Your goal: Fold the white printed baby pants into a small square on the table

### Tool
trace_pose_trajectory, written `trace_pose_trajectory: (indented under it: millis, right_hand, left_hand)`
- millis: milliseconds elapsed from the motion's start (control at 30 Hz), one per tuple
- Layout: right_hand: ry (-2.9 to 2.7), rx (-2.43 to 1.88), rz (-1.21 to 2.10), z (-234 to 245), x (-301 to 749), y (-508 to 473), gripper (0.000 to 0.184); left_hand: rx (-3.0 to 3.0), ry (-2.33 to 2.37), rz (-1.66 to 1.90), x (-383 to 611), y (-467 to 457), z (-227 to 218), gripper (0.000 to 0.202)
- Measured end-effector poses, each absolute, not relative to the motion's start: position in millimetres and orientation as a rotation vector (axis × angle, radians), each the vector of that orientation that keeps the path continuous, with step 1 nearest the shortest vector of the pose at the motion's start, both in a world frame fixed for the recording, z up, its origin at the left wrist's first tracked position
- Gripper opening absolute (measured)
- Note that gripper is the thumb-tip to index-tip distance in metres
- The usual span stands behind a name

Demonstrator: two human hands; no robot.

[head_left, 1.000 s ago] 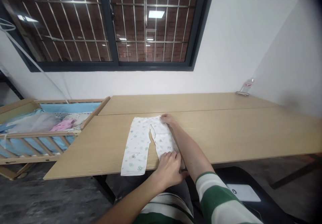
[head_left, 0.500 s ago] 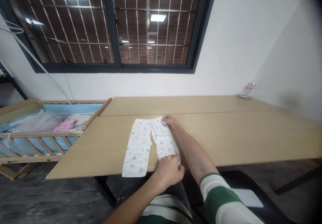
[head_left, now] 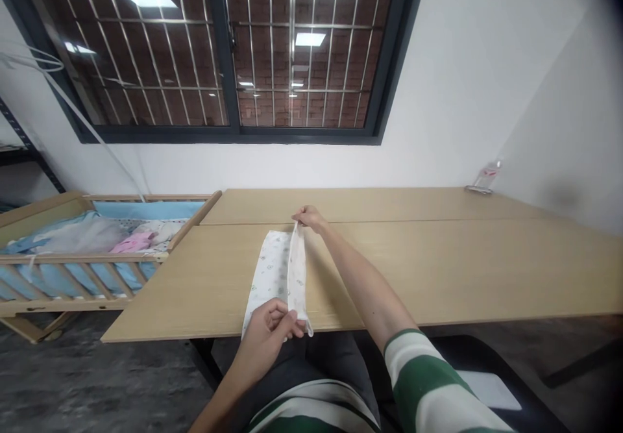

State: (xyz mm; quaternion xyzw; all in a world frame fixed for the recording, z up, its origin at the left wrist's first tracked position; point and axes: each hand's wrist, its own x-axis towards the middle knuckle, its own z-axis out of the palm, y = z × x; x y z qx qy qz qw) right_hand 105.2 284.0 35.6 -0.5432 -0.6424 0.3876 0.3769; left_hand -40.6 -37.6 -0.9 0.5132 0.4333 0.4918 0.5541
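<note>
**White printed trousers [head_left: 269, 267], one leg raised beside the other**

The trousers are on the pale wooden table [head_left: 413, 258], near its front edge, with one leg lying flat and the other lifted upright and turned in toward it. The right hand [head_left: 309, 217] pinches the raised cloth at its far, waist end. The left hand [head_left: 275, 322] grasps the near end, the hem, between thumb and fingers, just over the table's edge. A green-and-white striped sleeve [head_left: 428, 381] covers the right upper arm. To the left stands a wooden crib [head_left: 195, 220] with pink cloth [head_left: 131, 243] inside; a clear bottle [head_left: 488, 174] sits at the table's far right corner.
</note>
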Motion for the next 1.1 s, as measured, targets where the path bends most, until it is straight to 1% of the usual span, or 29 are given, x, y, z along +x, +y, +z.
trace_pose_trajectory:
  millis: [100,233,533,600,733,800,833,900,1000,1033,1100]
  right_hand:
    - [-1.688,-1.405,0.955,29.5,79.1,280.6,0.024]
    - [-1.73,-1.457,0.886,13.7,45.6,276.6,0.02]
    - [-1.86,-1.586,0.704,-15.5,-7.8,272.5,0.015]
    - [-1.905,-1.594,0.685,-18.1,-10.7,268.4,0.012]
    - [-2.016,-1.528,0.64,-11.8,-7.1,255.5,0.01]
    - [-2.091,-1.439,0.619,-4.4,-1.9,243.4,0.012]
    - [-2.132,-1.388,0.618,-0.6,1.4,234.5,0.012]
    - [-2.254,-1.22,0.626,5.7,9.7,209.2,0.02]
    - [-2.538,-0.767,0.656,9.8,26.3,154.8,0.052]
    - [-2.628,-0.634,0.68,9.6,32.3,134.7,0.059]
    - [-2.784,-0.439,0.723,6.5,43.6,97.6,0.062]
  left_hand:
    - [1.158,1.111,1.168,-59.1,-45.4,-14.1,0.05]
    - [1.099,1.198,1.177,-78.7,-50.9,-36.6,0.053]
    - [1.099,1.448,1.139,-103.2,-50.8,-68.3,0.047]
    - [1.223,1.58,1.073,-106.1,-54.5,-68.3,0.042]
    - [1.706,2.107,0.99,-107.0,-70.1,-59.7,0.022]
    - [1.95,2.221,1.068,-102.7,-77.9,-56.0,0.024]
    - [2.084,2.191,1.118,-99.2,-80.7,-55.5,0.026]
    - [2.353,2.054,1.185,-90.5,-83.9,-57.7,0.029]
    - [2.665,1.894,1.139,-76.5,-83.3,-69.8,0.043]
    - [2.741,1.874,1.116,-72.4,-82.2,-75.5,0.047]
    - [2.841,1.885,1.098,-65.6,-79.6,-87.5,0.047]
